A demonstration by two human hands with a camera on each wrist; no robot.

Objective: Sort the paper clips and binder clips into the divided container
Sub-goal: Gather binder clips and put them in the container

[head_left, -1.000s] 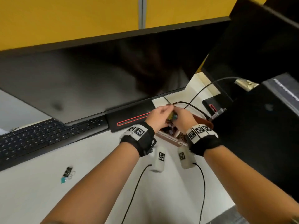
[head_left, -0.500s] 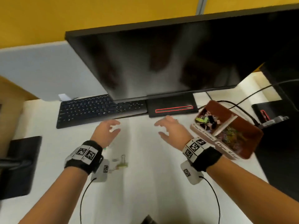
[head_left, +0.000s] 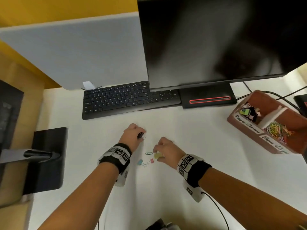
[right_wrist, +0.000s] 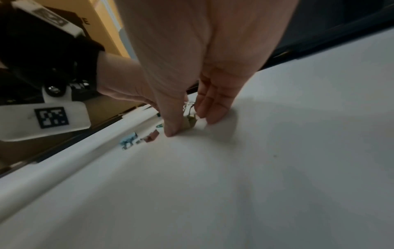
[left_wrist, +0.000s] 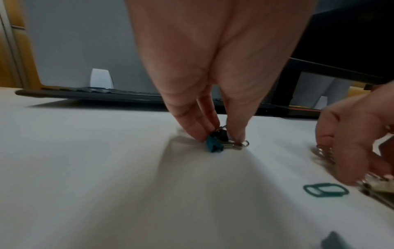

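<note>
Head view: both hands palm-down, left hand (head_left: 132, 135) and right hand (head_left: 167, 151) each pinching clips.

On the desk (head_left: 191, 188), both hands work in front of the keyboard (head_left: 126, 100): the left hand (head_left: 132, 136) nearer it, the right hand (head_left: 166, 151) just to its right. Three loose clips (head_left: 147, 159) lie between the wrists. The divided container (head_left: 245, 128) sits well right of the keyboard, beyond the monitor base (head_left: 209, 98).
</note>
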